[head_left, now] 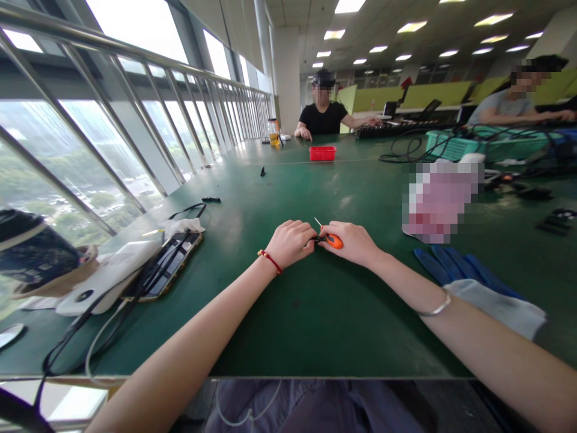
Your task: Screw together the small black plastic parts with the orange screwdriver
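Observation:
Over the green table, my left hand and my right hand almost touch at the fingertips. My right hand is closed around a screwdriver with an orange handle; its thin shaft points up and to the left, away from me. Between the two hands sits a small black part, pinched by my left fingers. Most of that part is hidden, so its kind does not show. A red bracelet is on my left wrist and a silver bangle on my right.
Blue and white gloves lie right, below a blurred pink packet. At left are a phone, cables and a white device. Farther off stand a red basket and a teal basket. Two people sit beyond.

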`<state>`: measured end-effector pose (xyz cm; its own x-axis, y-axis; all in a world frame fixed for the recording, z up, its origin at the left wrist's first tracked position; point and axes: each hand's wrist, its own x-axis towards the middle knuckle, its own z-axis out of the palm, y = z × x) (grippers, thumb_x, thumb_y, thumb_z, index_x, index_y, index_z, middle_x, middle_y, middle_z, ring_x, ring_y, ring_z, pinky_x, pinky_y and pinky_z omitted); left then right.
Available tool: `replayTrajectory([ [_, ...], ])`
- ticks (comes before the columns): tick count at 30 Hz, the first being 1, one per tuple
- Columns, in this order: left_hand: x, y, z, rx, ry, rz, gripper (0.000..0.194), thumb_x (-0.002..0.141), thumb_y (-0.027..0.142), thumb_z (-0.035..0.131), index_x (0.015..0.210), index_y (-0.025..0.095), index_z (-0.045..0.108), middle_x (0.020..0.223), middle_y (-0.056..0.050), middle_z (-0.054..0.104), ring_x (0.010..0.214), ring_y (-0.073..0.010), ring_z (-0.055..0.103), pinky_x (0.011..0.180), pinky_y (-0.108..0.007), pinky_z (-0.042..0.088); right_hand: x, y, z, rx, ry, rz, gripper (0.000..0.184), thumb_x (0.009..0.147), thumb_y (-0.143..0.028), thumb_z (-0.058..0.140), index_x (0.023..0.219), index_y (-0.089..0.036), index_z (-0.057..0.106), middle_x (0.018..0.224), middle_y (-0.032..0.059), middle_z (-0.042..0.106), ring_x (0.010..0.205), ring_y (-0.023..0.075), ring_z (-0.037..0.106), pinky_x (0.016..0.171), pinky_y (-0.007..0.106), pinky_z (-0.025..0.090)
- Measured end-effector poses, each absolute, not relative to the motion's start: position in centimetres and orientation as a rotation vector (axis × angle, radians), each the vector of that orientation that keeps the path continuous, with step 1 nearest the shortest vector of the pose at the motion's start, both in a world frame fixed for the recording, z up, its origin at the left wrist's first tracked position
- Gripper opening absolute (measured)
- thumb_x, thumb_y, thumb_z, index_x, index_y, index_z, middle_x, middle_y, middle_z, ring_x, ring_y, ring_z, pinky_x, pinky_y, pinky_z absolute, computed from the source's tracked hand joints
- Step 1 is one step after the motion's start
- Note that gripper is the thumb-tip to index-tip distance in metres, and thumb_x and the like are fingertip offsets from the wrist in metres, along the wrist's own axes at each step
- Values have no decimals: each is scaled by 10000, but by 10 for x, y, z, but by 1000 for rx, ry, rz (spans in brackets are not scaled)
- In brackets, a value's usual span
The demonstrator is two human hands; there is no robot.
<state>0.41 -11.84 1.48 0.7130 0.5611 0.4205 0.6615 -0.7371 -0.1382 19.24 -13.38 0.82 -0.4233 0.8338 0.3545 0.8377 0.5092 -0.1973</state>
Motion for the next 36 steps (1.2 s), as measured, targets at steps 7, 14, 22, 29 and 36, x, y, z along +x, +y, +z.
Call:
replayTrajectory([
  [7, 2, -118, 13, -2594, -1035, -720, 184, 810, 196, 505, 873, 179, 678, 854, -40, 671, 804, -164, 584, 732, -274, 457, 194, -131, 5, -1479, -2283, -51, 240, 834, -410, 541, 984, -252, 641, 906, 14, 627, 764, 167, 591, 562, 250, 359],
  [14, 5, -122, 14, -2607, -1070, -751, 193, 796, 203, 523, 878, 187, 697, 842, -35, 674, 790, -164, 585, 683, -270, 458, 195, -132, 5, -1232, -2229, -104, 190, 828, -348, 567, 965, -246, 649, 923, 5, 630, 771, 144, 607, 594, 230, 390],
  [22, 5, -123, 14, -2637, -1103, -833, 151, 784, 236, 558, 853, 193, 685, 858, -21, 690, 800, -164, 596, 727, -281, 457, 197, -132, 5, -1161, -2233, -126, 158, 827, -306, 561, 922, -224, 657, 865, 4, 645, 734, 140, 602, 586, 231, 380],
  [29, 1, -124, 21, -2691, -1224, -981, 101, 746, 240, 601, 793, 201, 683, 890, -2, 702, 839, -166, 617, 791, -293, 474, 202, -135, 15, -1143, -2118, -24, 197, 787, -361, 596, 908, -217, 655, 892, 10, 675, 768, 160, 624, 645, 254, 426],
  [36, 6, -117, 5, -2918, -1313, -836, 85, 732, 269, 636, 766, 227, 702, 1080, 16, 688, 988, -191, 618, 906, -328, 468, 216, -125, 16, -1288, -1892, -18, 149, 795, -315, 534, 791, -221, 651, 863, 17, 707, 775, 184, 643, 700, 286, 449],
])
